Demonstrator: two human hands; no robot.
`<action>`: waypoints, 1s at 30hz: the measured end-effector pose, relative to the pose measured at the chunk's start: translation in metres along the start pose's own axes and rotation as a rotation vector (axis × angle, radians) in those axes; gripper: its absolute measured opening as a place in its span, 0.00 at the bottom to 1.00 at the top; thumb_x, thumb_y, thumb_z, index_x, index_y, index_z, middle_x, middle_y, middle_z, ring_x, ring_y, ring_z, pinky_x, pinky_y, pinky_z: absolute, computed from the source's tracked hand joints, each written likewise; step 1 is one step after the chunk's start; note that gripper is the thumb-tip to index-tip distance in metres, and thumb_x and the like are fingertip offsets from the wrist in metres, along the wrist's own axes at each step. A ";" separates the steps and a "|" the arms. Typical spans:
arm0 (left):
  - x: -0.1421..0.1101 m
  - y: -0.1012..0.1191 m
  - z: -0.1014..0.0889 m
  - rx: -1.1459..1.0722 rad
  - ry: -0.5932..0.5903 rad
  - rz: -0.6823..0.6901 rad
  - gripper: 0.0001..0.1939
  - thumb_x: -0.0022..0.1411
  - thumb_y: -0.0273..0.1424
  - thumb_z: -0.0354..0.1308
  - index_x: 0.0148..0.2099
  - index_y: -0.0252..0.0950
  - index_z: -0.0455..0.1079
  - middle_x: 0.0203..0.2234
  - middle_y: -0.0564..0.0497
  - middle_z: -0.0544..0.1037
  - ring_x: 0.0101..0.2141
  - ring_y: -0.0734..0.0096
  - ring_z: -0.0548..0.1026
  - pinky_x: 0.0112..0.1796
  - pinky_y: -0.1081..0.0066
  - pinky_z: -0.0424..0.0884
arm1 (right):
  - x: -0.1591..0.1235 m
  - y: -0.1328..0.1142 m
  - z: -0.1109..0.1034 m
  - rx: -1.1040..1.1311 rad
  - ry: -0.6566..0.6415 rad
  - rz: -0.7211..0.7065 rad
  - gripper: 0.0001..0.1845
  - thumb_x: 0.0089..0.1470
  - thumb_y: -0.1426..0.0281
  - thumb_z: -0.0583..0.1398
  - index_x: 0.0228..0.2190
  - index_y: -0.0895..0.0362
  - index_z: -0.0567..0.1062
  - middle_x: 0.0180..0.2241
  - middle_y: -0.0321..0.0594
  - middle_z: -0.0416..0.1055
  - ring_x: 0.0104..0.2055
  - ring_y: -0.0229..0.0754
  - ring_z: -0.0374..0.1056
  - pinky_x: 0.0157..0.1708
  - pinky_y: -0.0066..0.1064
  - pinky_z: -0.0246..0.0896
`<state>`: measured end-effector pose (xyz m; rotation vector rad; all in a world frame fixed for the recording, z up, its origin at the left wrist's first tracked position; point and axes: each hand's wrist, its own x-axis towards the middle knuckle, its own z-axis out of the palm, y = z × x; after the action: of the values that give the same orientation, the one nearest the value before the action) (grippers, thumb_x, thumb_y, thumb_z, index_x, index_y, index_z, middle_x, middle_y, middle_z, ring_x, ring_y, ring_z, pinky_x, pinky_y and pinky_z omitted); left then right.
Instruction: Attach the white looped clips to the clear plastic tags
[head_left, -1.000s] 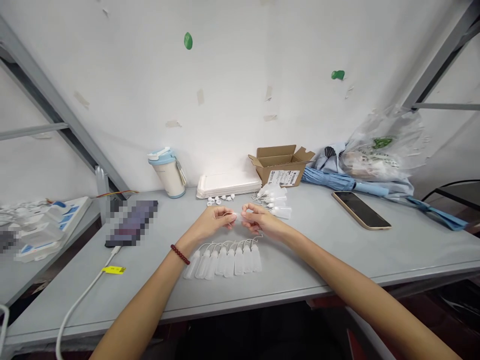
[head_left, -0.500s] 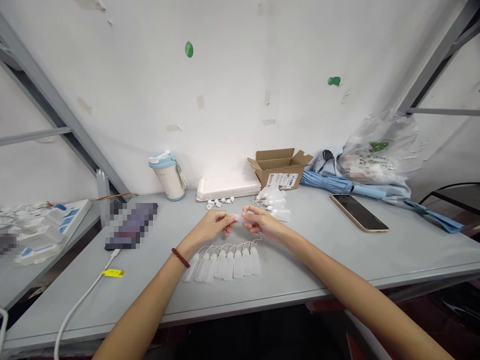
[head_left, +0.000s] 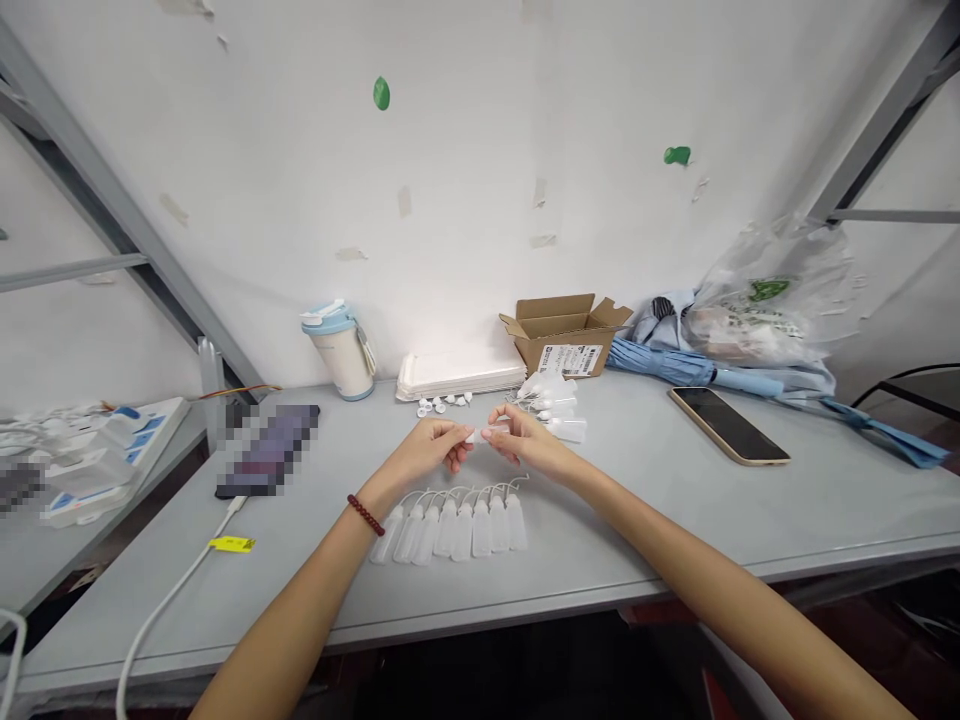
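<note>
Both hands meet above the grey table (head_left: 675, 520): left hand (head_left: 427, 452) and right hand (head_left: 525, 445) each pinch one small translucent squeeze bottle (head_left: 480, 436) between closed fingertips. A finished row of bottles (head_left: 457, 522) lies just near of them. Risk: a slipped pinch could drop the piece onto that row and scatter it.

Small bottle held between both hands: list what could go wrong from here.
1. The small bottle is pinched only by fingertips of the left hand and right hand; it could slip and drop onto the row of bottles lying just below, scattering them.
2. The loose caps lie unguarded on the table; a forearm sweep might knock them away.
3. The phone lies near the right forearm and could get nudged.
</note>
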<state>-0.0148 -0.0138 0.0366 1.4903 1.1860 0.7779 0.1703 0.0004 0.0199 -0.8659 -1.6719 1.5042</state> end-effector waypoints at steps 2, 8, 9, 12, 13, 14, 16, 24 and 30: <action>0.000 0.001 -0.001 -0.027 0.013 0.004 0.18 0.53 0.42 0.57 0.23 0.32 0.67 0.17 0.53 0.69 0.18 0.77 0.67 0.23 0.72 0.65 | 0.001 0.001 -0.001 -0.050 0.057 -0.041 0.17 0.47 0.58 0.60 0.34 0.55 0.64 0.21 0.30 0.64 0.19 0.32 0.54 0.18 0.25 0.49; -0.002 0.002 -0.004 0.009 -0.011 0.090 0.18 0.52 0.42 0.59 0.22 0.32 0.68 0.18 0.52 0.71 0.20 0.75 0.69 0.26 0.72 0.66 | -0.001 0.001 -0.002 -0.028 0.080 -0.116 0.15 0.46 0.59 0.61 0.28 0.58 0.66 0.17 0.31 0.63 0.18 0.32 0.56 0.17 0.25 0.49; -0.003 0.002 -0.004 0.022 -0.012 0.105 0.17 0.52 0.42 0.59 0.23 0.32 0.68 0.18 0.52 0.72 0.20 0.75 0.69 0.26 0.72 0.66 | -0.001 0.000 -0.002 -0.010 0.076 -0.118 0.15 0.46 0.59 0.61 0.28 0.58 0.67 0.16 0.30 0.62 0.17 0.32 0.55 0.16 0.25 0.49; -0.004 0.003 -0.004 0.069 0.009 0.162 0.16 0.52 0.41 0.59 0.24 0.32 0.70 0.18 0.52 0.72 0.21 0.74 0.70 0.27 0.72 0.67 | -0.002 -0.003 -0.001 0.053 0.089 -0.085 0.16 0.45 0.58 0.62 0.27 0.58 0.67 0.14 0.28 0.61 0.14 0.30 0.52 0.15 0.25 0.45; -0.005 0.003 -0.003 0.087 0.023 0.183 0.15 0.52 0.40 0.59 0.25 0.32 0.70 0.18 0.52 0.72 0.21 0.74 0.70 0.27 0.72 0.67 | -0.002 -0.003 0.000 0.077 0.097 -0.061 0.17 0.44 0.58 0.63 0.26 0.58 0.67 0.14 0.28 0.61 0.13 0.30 0.51 0.14 0.25 0.45; -0.006 0.003 -0.002 0.104 0.037 0.203 0.14 0.52 0.39 0.59 0.26 0.32 0.70 0.18 0.53 0.72 0.22 0.74 0.70 0.28 0.72 0.67 | -0.002 -0.003 0.000 0.104 0.107 -0.032 0.18 0.42 0.57 0.63 0.26 0.58 0.67 0.13 0.27 0.60 0.13 0.29 0.51 0.14 0.25 0.45; -0.007 0.002 0.000 0.136 0.062 0.235 0.12 0.51 0.38 0.60 0.28 0.32 0.71 0.19 0.53 0.73 0.23 0.73 0.70 0.29 0.72 0.67 | -0.001 -0.003 0.001 0.158 0.126 0.033 0.19 0.40 0.56 0.65 0.23 0.57 0.65 0.12 0.27 0.59 0.12 0.29 0.50 0.13 0.25 0.44; -0.005 0.001 0.003 0.152 0.020 0.213 0.18 0.55 0.43 0.55 0.26 0.32 0.69 0.21 0.51 0.73 0.23 0.72 0.71 0.28 0.72 0.69 | 0.001 -0.002 0.002 0.233 0.125 0.015 0.20 0.41 0.56 0.65 0.23 0.57 0.64 0.14 0.29 0.61 0.15 0.30 0.54 0.16 0.25 0.49; -0.004 0.000 0.003 0.114 -0.003 0.136 0.22 0.57 0.47 0.52 0.25 0.32 0.69 0.19 0.51 0.72 0.20 0.74 0.70 0.25 0.73 0.68 | 0.000 -0.001 -0.001 0.081 0.093 -0.081 0.18 0.44 0.56 0.62 0.25 0.56 0.64 0.15 0.29 0.63 0.16 0.32 0.55 0.16 0.26 0.50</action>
<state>-0.0134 -0.0181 0.0364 1.6795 1.1522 0.8096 0.1708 0.0006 0.0209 -0.8037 -1.5500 1.4446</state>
